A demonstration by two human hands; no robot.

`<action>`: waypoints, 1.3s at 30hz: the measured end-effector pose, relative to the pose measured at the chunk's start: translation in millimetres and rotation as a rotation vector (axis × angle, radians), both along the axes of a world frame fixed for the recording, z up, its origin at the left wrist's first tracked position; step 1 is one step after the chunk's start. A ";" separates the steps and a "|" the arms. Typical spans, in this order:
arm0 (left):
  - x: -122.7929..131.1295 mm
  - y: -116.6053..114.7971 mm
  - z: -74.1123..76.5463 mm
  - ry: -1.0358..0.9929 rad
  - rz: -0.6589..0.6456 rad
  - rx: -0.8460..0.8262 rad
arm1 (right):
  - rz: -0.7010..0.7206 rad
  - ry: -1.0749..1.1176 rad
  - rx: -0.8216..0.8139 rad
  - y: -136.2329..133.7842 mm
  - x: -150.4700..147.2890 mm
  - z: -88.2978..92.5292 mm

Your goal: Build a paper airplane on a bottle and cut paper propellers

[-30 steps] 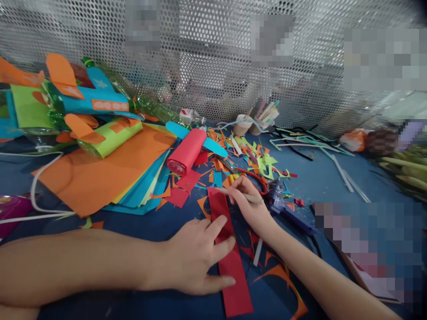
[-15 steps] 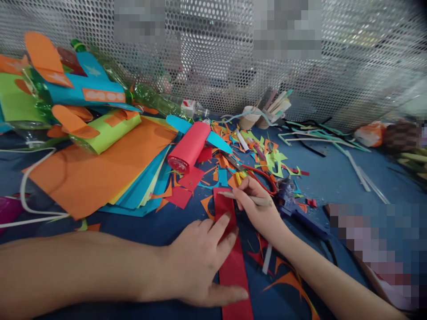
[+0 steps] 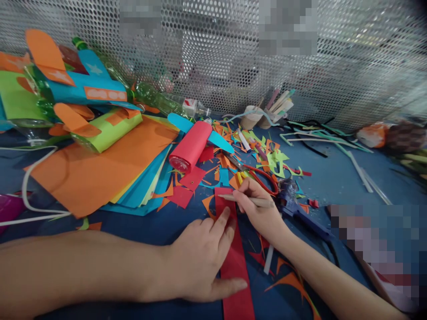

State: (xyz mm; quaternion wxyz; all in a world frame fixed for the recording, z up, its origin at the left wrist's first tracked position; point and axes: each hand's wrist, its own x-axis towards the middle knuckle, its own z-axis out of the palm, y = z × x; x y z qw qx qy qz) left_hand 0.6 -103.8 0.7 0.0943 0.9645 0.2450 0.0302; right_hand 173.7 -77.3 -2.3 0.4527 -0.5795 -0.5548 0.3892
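A long red paper strip (image 3: 237, 284) lies lengthwise in front of me on the blue table. My left hand (image 3: 203, 258) rests across it, fingers spread and pressing it flat. Pinched in my right hand (image 3: 256, 204) is a pale pencil-like pen (image 3: 228, 197), its tip on the far end of the strip. Just beyond my hands sits a bottle wrapped in red paper (image 3: 191, 144) with blue paper wings. Red-handled scissors (image 3: 263, 178) lie right behind my right hand, and a blue glue gun (image 3: 303, 218) is to its right.
Orange paper sheets (image 3: 110, 164) are stacked on blue and yellow ones at left, beneath a green-wrapped bottle (image 3: 113, 131). A blue-wrapped bottle plane (image 3: 83, 89) stands behind. Paper scraps (image 3: 267, 155) cover the middle. Cups of sticks (image 3: 251, 118) stand against the perforated metal screen (image 3: 213, 53).
The pen and both hands stay almost in place at the strip. My left fingers have drawn slightly closer together, and the whole view has shifted a little.
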 end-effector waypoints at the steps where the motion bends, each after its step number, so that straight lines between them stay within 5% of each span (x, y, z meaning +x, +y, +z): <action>1: -0.2 1.1 0.2 -0.001 -0.001 0.003 | -0.002 -0.001 0.003 0.1 -0.3 0.3; 39: -1.7 7.6 0.1 0.001 0.030 0.059 | -0.025 0.099 0.025 1.3 1.1 7.9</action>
